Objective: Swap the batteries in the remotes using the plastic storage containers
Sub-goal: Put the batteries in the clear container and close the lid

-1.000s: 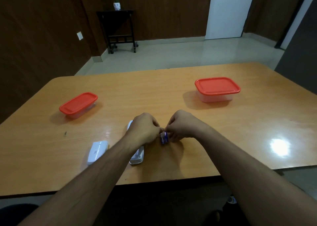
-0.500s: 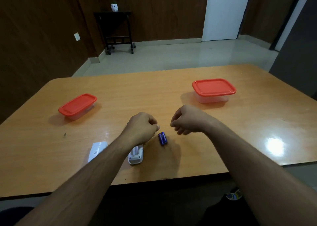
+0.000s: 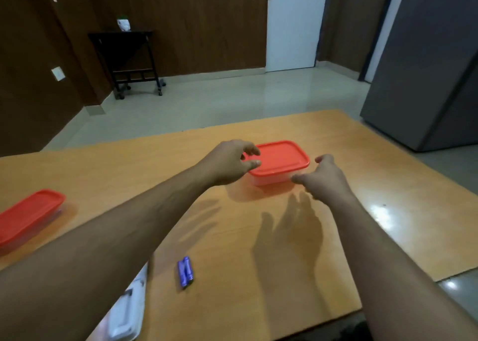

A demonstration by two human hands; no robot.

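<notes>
A clear plastic container with a red lid stands on the wooden table. My left hand hovers at its left end, fingers apart, fingertips over the lid's edge. My right hand is open at its right front corner, holding nothing. Two blue batteries lie side by side on the table near me. A white remote with its battery bay open lies at the lower left, partly hidden by my left forearm. A second red-lidded container sits at the far left.
The table's right edge runs close to a grey cabinet. A dark side table and a white door stand across the floor behind the table.
Both hands let go of the two batteries, left them on the table and reached forward to the right-hand container. The view has shifted right and forward.
</notes>
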